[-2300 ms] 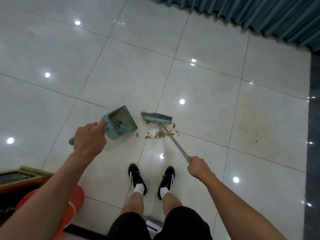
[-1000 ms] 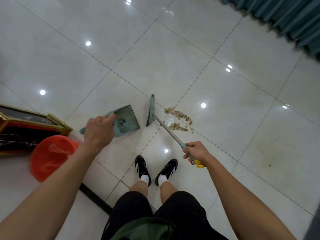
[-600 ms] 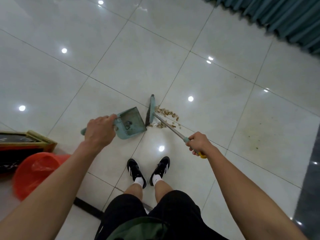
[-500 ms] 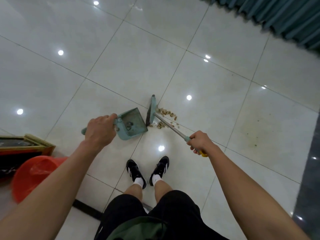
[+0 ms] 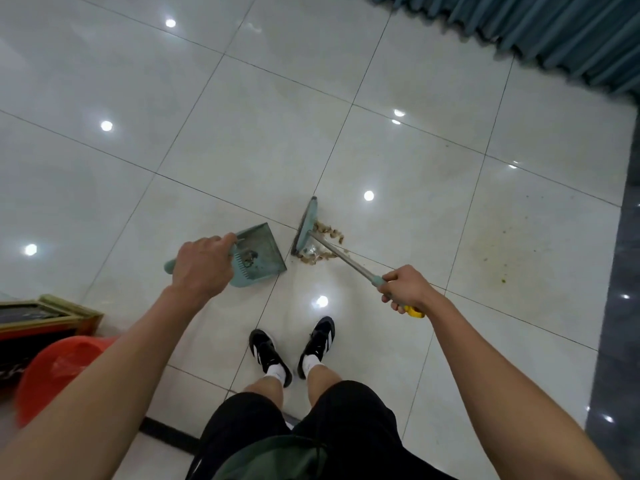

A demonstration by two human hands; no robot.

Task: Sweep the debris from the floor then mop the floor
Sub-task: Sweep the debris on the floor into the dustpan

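My left hand (image 5: 202,266) grips the handle of a teal dustpan (image 5: 259,252) that rests on the white tiled floor (image 5: 242,133), its mouth facing right, with a bit of dirt inside. My right hand (image 5: 405,289) grips the metal handle of a teal broom (image 5: 306,225), near its yellow end. The broom head stands just right of the dustpan's mouth. A small pile of brown debris (image 5: 325,242) with a clear scrap lies right of the broom head, under the handle.
My feet in black shoes (image 5: 292,344) stand just behind the tools. A red bin (image 5: 59,368) and a gold-framed low furniture edge (image 5: 45,313) sit at lower left. Teal curtains (image 5: 536,32) hang at top right. A yellowish stain (image 5: 498,254) marks the tile at right.
The broom head has turned from crosswise to lengthwise and moved next to the dustpan's mouth, drawing the debris closer. My view has shifted slightly; both hands keep their grips.
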